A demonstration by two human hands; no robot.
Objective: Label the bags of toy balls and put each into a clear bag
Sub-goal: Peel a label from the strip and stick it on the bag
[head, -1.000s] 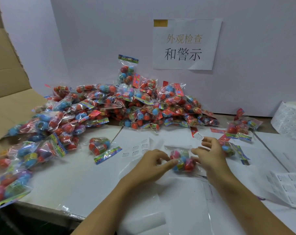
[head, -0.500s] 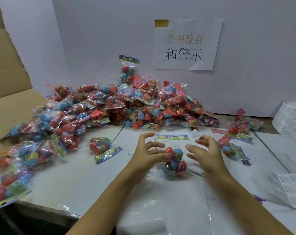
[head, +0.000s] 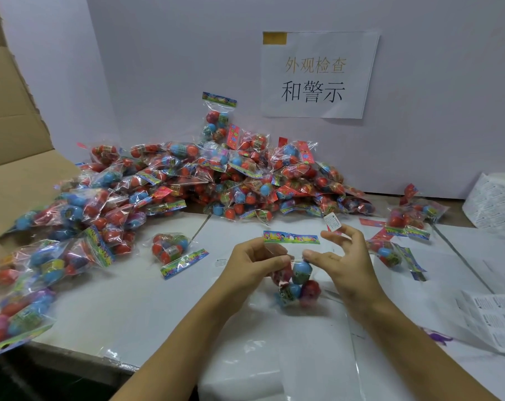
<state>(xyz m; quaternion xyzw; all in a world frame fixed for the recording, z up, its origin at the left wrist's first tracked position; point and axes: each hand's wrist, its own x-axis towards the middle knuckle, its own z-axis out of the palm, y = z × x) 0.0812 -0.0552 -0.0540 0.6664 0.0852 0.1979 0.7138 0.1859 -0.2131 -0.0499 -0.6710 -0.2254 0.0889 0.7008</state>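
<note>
Near the front centre of the white table (head: 135,308), both hands hold one bag of toy balls (head: 296,280) upright just above the surface — colourful header card on top, blue, red and purple balls hanging below. Left hand (head: 252,263) pinches the bag's clear neck from the left side, thumb and curled fingers closed on the plastic just under the header. Right hand (head: 339,261) pinches the same neck from the right with thumb and forefinger; its other fingers are raised and loosely spread, and a small white label (head: 332,222) sticks up from one fingertip, not yet on the bag. Under and in front of the bag lies a stack of clear bags (head: 274,357), flat on the table. Behind the hands sits the big pile of ball bags (head: 216,180) against the white back wall, spilling left toward a cardboard box (head: 17,157). One loose bag (head: 170,248) lies left of the hands, a few more bags (head: 407,219) to the right. Label roll (head: 497,204) stands at far right — printed label sheets (head: 494,319) lie near the right edge. Paper sign (head: 318,73) with Chinese characters is taped on the wall.
</note>
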